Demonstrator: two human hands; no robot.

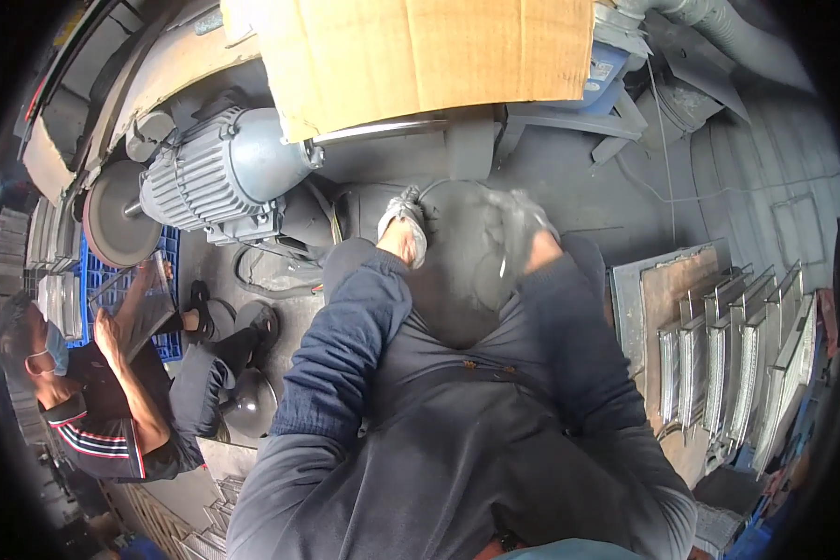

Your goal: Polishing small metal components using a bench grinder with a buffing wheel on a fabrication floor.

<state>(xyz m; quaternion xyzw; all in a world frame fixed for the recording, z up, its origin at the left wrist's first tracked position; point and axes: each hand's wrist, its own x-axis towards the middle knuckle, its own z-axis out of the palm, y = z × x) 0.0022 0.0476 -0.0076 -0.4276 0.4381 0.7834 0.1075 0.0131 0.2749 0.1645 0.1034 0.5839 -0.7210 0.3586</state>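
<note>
My left hand (pixel 404 226), in a worn grey-white glove, is closed with its fingers curled, just above my left knee. What it grips, if anything, I cannot make out. My right hand (pixel 525 230), gloved as well, is smeared by motion over my right thigh, so its fingers cannot be read. Between the two hands is a blurred grey-brown area with a thin dark curved edge near the left glove. Dark blue sleeves cover both forearms, and a dark apron (pixel 457 448) lies over my lap.
Cardboard (pixel 429 56) hangs ahead. To the left are a grey electric motor (pixel 219 173), its round wheel (pixel 121 213), and a seated co-worker (pixel 112 392) holding a flat piece beside a blue plastic crate (pixel 173 345). Ribbed metal pieces (pixel 719 364) stand in a row at right.
</note>
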